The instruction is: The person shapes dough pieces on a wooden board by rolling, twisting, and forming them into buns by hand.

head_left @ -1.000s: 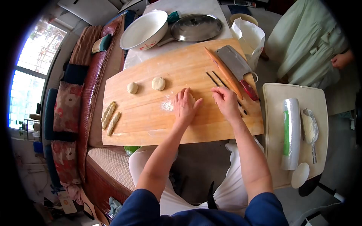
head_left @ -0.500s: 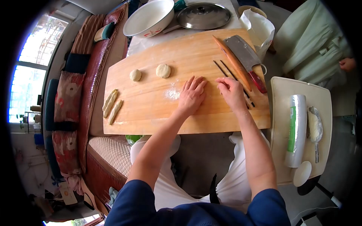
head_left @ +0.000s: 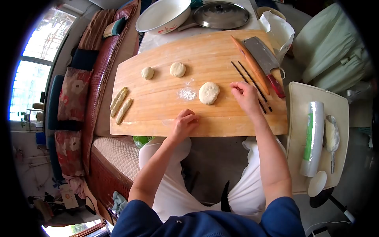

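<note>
The left arm [head_left: 154,170] reaches forward and slants inward, elbow slightly bent; its hand [head_left: 184,123] sits lower and closer to the body, fingers [head_left: 191,117] loosely curled and pointing rightward. The right arm [head_left: 273,156] extends farther forward, leaning inward, nearly straight, and the right hand [head_left: 245,96] is bent leftward with fingers folded. The hands are well apart. How tightly either closes is unclear.

Cannot see the top of the bowl [head_left: 177,23], cut off above, or the middle of one chopstick [head_left: 239,72], behind the right hand [head_left: 248,98]. Cannot read the roll label [head_left: 308,136].
</note>
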`<state>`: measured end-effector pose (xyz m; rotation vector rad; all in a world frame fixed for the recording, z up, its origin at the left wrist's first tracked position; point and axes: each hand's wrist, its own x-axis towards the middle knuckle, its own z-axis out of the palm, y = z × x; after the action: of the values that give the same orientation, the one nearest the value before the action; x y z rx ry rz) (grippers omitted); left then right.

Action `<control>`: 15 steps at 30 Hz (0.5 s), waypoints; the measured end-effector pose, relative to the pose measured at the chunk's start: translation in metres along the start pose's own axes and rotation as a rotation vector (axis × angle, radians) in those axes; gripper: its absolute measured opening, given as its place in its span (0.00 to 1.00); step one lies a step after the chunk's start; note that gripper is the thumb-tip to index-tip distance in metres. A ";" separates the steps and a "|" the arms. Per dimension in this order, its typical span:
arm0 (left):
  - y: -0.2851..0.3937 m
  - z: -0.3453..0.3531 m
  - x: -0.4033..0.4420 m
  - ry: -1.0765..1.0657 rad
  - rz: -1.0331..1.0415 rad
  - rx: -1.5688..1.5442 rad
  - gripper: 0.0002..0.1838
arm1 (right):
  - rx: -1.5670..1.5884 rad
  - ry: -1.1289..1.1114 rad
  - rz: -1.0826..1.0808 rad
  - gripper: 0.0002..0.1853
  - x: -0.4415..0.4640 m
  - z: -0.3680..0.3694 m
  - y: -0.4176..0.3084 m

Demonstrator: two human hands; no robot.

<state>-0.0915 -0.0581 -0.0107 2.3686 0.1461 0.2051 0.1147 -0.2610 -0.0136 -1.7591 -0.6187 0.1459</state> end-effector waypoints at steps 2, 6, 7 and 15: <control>-0.005 0.005 0.002 0.023 0.082 0.050 0.08 | -0.017 -0.006 0.008 0.07 0.001 0.001 -0.001; -0.005 0.007 0.007 0.048 0.148 0.160 0.06 | -0.011 -0.016 0.029 0.07 0.000 0.003 -0.001; -0.004 0.008 0.009 0.049 0.056 0.080 0.06 | -0.013 -0.029 0.029 0.07 0.000 0.004 -0.001; 0.009 0.001 0.063 0.263 -0.178 -0.133 0.04 | -0.037 -0.076 0.018 0.06 -0.001 0.007 -0.004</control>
<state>-0.0290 -0.0549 0.0014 2.1742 0.4530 0.4258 0.1091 -0.2548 -0.0119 -1.8022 -0.6648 0.2160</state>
